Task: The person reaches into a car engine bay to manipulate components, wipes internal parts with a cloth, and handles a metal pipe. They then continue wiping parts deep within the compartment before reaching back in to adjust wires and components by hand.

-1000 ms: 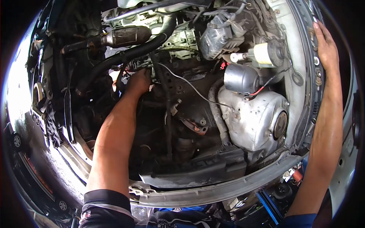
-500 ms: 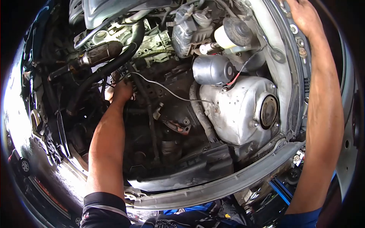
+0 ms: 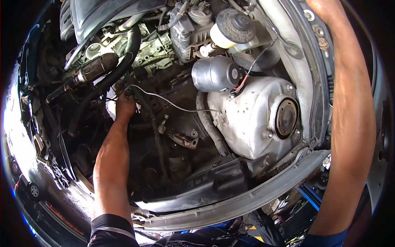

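My left hand (image 3: 126,103) reaches deep into a car's engine bay, its fist closed on something I cannot make out. A small white patch (image 3: 111,106) shows beside it, and a thin grey cable (image 3: 164,105) runs from near the hand to the metal strut tower (image 3: 242,119). Just above the hand passes a thick black hose (image 3: 101,86). At the top right, my right hand (image 3: 327,10) is by the fender edge (image 3: 316,29); its fingers are cut off by the frame.
A silver cylindrical canister (image 3: 216,74) with a red-and-black wire sits by the strut tower. Behind it is a fluid reservoir with a black cap (image 3: 235,25). The front crossmember (image 3: 230,214) spans the near side. A brown cylindrical part (image 3: 98,66) lies left of the engine.
The camera view has shifted, so the engine bay parts appear further left. My left fist stays in the same place among the parts, and my right hand remains by the fender.
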The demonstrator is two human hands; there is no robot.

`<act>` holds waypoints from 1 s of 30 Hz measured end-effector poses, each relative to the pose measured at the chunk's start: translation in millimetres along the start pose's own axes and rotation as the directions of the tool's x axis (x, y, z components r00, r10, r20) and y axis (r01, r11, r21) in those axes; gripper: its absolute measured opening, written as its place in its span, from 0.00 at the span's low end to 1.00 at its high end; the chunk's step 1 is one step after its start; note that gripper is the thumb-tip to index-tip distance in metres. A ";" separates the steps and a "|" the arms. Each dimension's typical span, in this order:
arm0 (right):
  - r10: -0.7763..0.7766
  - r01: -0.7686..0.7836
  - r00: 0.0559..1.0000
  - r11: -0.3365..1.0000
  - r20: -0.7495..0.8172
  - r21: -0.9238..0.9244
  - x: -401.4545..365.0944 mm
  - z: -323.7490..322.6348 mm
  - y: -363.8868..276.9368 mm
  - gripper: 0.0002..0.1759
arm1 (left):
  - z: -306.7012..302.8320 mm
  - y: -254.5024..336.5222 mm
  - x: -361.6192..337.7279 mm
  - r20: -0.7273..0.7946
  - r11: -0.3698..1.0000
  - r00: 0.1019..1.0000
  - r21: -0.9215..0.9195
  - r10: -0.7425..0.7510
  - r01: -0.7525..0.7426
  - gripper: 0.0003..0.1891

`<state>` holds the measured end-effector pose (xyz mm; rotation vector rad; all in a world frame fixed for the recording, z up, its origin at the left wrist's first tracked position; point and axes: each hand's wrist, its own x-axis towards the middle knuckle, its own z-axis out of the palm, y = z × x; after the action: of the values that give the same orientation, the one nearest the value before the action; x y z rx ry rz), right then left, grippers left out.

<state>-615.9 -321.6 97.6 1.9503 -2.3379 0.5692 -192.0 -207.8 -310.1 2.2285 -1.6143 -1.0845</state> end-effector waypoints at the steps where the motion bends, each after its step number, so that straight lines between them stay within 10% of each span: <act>1: -0.037 0.026 0.996 0.991 0.085 0.133 -2.0 -3.6 1.6 0.29 | -0.4 -1.4 1.8 0.016 1.000 1.000 -0.001 0.011 -0.011 0.21; 11: -0.151 0.145 0.985 0.987 0.085 0.068 11.6 -5.7 13.0 0.33 | -6.1 13.2 -14.1 -0.068 0.995 0.994 0.061 0.084 -0.080 0.20; 16: -0.412 0.451 0.892 0.831 0.185 -0.325 100.9 9.1 137.2 0.33 | -18.6 27.9 -12.8 0.121 0.994 0.992 0.105 -0.037 0.025 0.20; 30: -0.255 0.249 0.967 0.938 0.007 -0.239 84.2 13.7 101.9 0.41 | -17.5 21.2 -13.2 0.064 0.998 0.996 0.002 0.063 -0.064 0.19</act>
<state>-728.3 -390.8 81.8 2.0671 -1.9873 0.2768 -198.4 -209.0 -280.2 2.1500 -1.7012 -1.1473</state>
